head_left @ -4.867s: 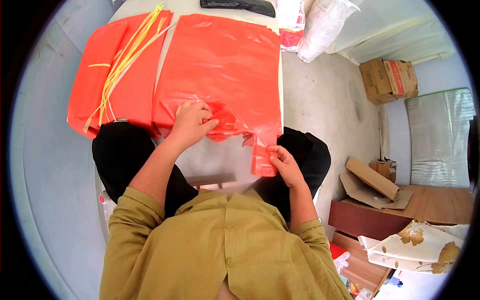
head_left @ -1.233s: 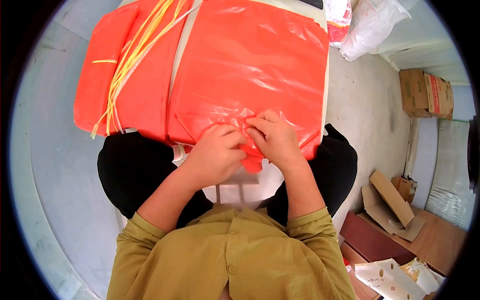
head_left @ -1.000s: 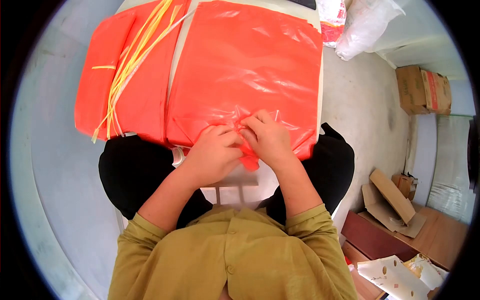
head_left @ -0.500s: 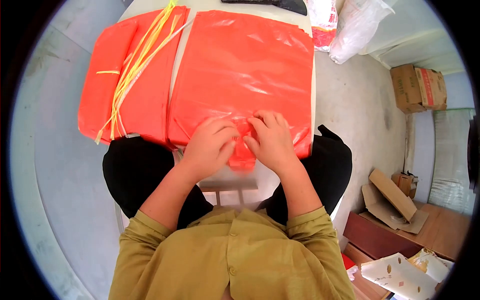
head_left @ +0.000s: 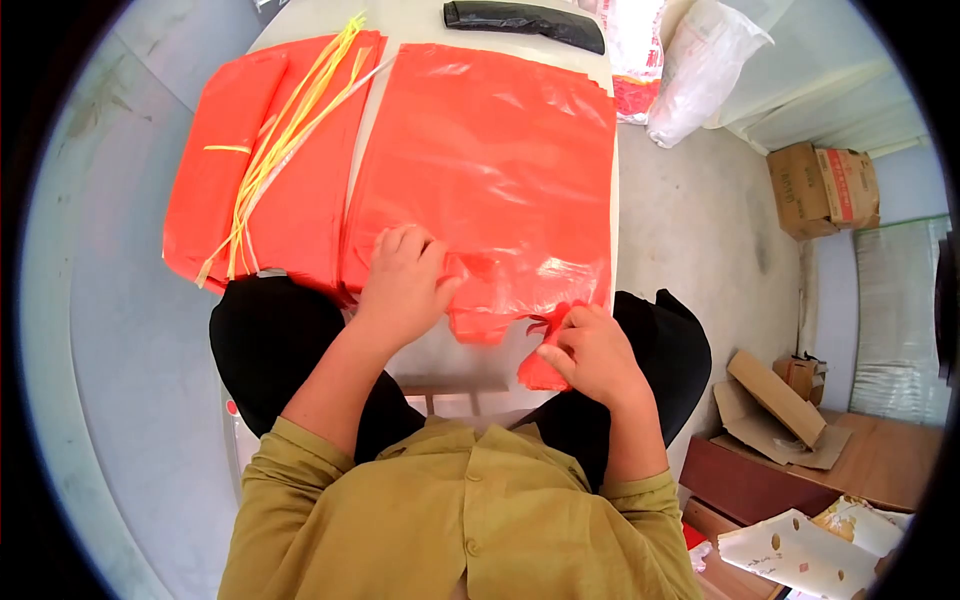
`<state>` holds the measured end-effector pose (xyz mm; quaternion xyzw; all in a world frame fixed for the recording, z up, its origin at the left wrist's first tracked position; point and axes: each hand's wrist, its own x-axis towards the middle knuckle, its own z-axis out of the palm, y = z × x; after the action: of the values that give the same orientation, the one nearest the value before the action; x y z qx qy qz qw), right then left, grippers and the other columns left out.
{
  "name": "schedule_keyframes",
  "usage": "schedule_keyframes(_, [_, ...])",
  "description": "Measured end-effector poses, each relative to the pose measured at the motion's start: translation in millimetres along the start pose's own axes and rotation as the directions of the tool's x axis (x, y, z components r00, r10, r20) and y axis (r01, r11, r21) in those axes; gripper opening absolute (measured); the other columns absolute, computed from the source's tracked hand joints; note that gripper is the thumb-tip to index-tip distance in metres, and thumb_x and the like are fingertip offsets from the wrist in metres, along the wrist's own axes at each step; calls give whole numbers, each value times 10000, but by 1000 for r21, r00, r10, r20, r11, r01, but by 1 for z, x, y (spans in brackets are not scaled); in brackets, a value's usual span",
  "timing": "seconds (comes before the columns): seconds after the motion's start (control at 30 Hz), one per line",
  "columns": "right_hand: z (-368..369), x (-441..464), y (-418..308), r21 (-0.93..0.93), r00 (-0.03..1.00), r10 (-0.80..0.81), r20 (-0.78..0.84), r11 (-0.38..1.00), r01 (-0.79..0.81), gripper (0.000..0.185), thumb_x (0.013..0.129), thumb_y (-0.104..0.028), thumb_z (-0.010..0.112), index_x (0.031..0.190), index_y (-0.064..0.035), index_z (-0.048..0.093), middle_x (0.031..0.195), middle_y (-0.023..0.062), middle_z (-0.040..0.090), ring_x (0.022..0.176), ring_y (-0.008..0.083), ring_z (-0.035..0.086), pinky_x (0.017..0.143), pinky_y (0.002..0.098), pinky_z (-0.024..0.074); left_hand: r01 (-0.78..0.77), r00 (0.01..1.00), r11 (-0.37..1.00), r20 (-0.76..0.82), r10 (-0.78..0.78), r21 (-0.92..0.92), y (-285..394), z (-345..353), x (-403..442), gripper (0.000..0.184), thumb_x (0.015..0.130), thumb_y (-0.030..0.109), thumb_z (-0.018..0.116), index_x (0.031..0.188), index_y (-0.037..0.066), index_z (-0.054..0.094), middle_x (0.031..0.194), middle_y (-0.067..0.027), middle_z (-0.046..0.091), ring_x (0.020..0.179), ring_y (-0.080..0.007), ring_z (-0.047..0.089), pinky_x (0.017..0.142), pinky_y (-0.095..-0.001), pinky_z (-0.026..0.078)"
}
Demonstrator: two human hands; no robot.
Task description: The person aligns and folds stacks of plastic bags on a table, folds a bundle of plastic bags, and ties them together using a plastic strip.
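A flat pile of red plastic bags (head_left: 490, 160) lies on the table in front of me. My left hand (head_left: 405, 285) rests on its near left part, fingers bent on the plastic and thumb held apart. Toward the near right corner, my right hand (head_left: 590, 350) is closed on a gathered bunch of red plastic (head_left: 543, 372) that hangs past the table edge. Whether this bunch is still joined to the pile is hidden by the fingers. Between my hands, a short red flap (head_left: 480, 326) sticks out from the pile's near edge.
To the left lies a folded stack of red bags (head_left: 215, 190) with yellow ties (head_left: 285, 140) across it. A black roll (head_left: 525, 22) sits at the table's far side. White sacks (head_left: 705, 70) stand beyond; cardboard boxes (head_left: 825, 190) are at the right.
My right hand has moved right and toward me, with bunched red plastic in it. My left hand has shifted slightly left, away from the middle. The view has tilted a little.
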<state>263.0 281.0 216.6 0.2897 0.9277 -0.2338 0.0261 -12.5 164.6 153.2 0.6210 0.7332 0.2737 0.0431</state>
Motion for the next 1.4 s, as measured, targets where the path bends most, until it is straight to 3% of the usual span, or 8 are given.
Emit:
schedule_keyframes(0.1, [-8, -1, -1, -161, 973, 210, 101, 968, -192, 260, 882, -291, 773, 855, -34, 746, 966, 115, 668, 1007, 336, 636, 825, 433, 528, -21, 999, 999, -30, 20, -26, -1, 1, -1, 348, 864, 221, 775, 1112, 13, 646, 1165, -146, 585, 1179, -363, 524, 1080, -497, 403])
schedule_keyframes(0.3, [13, 8, 14, -18, 977, 13, -215, 1000, -17, 252, 878, -203, 787, 1054, -43, 704, 1068, 112, 658, 1029, 341, 645, 852, 434, 542, 52, 993, 998, 104, -49, -28, 2, -12, -1, 266, 931, 240, 695, 1078, 25, 641, 1019, -166, 637, 1062, -390, 588, 925, -497, 462])
schedule_keyframes(0.4, [19, 12, 15, -5, 975, 94, -202, 995, -97, 250, 869, -178, 792, 1056, -42, 696, 1098, 109, 646, 1032, 339, 641, 873, 428, 540, 13, 1000, 995, -25, -16, -97, 1, -16, -10, 292, 936, 274, 663, 1061, 10, 659, 874, -175, 645, 920, -395, 632, 805, -507, 493])
schedule_keyframes(0.5, [22, 13, 19, 13, 974, 90, -210, 996, -89, 256, 869, -184, 794, 1057, -46, 690, 1082, 110, 641, 1044, 335, 635, 879, 422, 537, 59, 995, 994, 83, -51, -96, -5, -36, -22, 273, 973, 272, 621, 1075, 33, 702, 843, -184, 680, 824, -397, 659, 730, -498, 512])
schedule_keyframes(0.7, [26, 16, 18, 4, 965, 111, -238, 994, -114, 265, 855, -210, 800, 1036, -57, 682, 1077, 129, 656, 1044, 355, 648, 862, 439, 543, 365, 920, 874, -19, -391, -319, -33, -47, -52, 232, 1022, 219, 611, 1046, 50, 769, 748, -125, 694, 687, -313, 674, 669, -415, 531])
schedule_keyframes(0.87, [27, 16, 15, -82, 962, 106, -251, 988, -130, 418, 837, -199, 819, 1202, -64, 665, 1171, 125, 635, 1112, 349, 633, 907, 426, 544, 294, 951, 948, -64, -303, -120, -44, -45, -61, 433, 872, 151, 779, 1285, 64, 679, 1221, -170, 619, 1056, -360, 669, 875, -423, 563])
schedule_keyframes(1.3, [29, 13, 18, -136, 958, 151, -245, 973, -188, 562, 826, -203, 827, 1333, -52, 639, 1312, 143, 593, 1194, 348, 618, 975, 417, 546, 335, 942, 940, 26, -334, -62, -38, -43, -46, 449, 893, 185, 741, 1325, 88, 672, 1256, -145, 600, 1082, -352, 668, 901, -446, 564])
schedule_keyframes(1.4, [32, 6, 36, 66, 953, 177, -246, 984, -166, 470, 882, -214, 799, 1292, -25, 667, 1309, 147, 592, 1175, 316, 629, 972, 387, 546, 317, 948, 944, 11, -317, -90, -41, -44, -50, 441, 901, 213, 727, 1324, 98, 676, 1263, -141, 596, 1086, -350, 670, 907, -445, 565])
